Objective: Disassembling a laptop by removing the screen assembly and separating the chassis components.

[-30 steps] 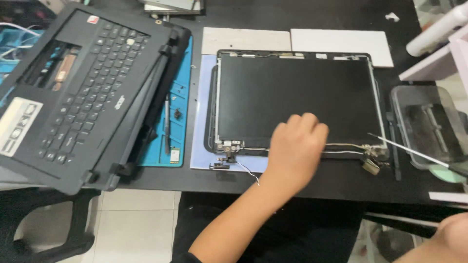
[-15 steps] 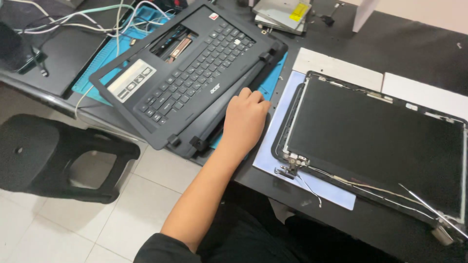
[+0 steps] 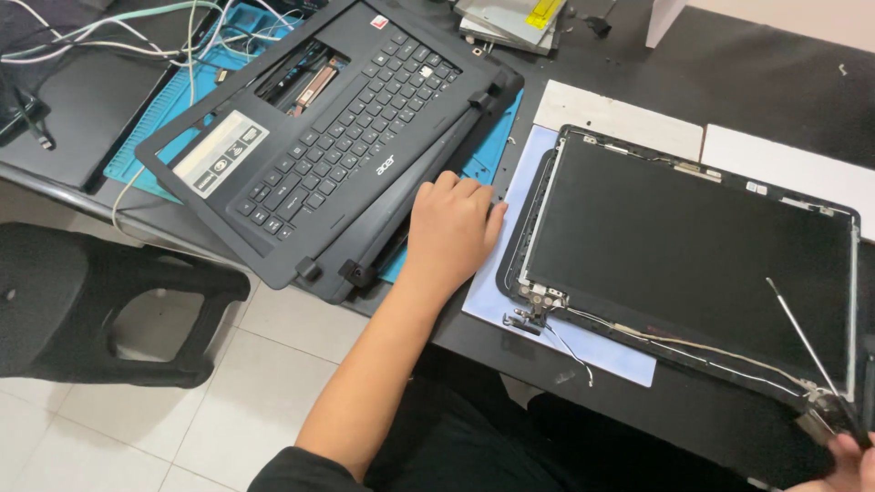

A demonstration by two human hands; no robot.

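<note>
My left hand (image 3: pixel 451 232) lies palm down on the blue work mat (image 3: pixel 481 162), fingers bent, touching the right edge of the black laptop base (image 3: pixel 337 146) with its keyboard. Anything under the palm is hidden. To its right lies the detached black screen panel (image 3: pixel 693 246) on a pale sheet, with a metal hinge (image 3: pixel 538 308) and thin wires along its near edge. Only a bit of my right hand (image 3: pixel 846 463) shows at the bottom right corner. It grips a screwdriver (image 3: pixel 807 351) whose thin shaft slants up over the panel's corner.
White sheets (image 3: pixel 611 114) lie behind the panel on the dark desk (image 3: pixel 729 55). A silver drive (image 3: pixel 510 18) sits at the back and cables (image 3: pixel 109 23) trail at the far left. A black stool (image 3: pixel 82 301) stands on the tiled floor beside the desk.
My left hand left the screen panel's near edge and moved left to the laptop base, now resting on the mat beside it. The view swung left; the screwdriver stays at the right.
</note>
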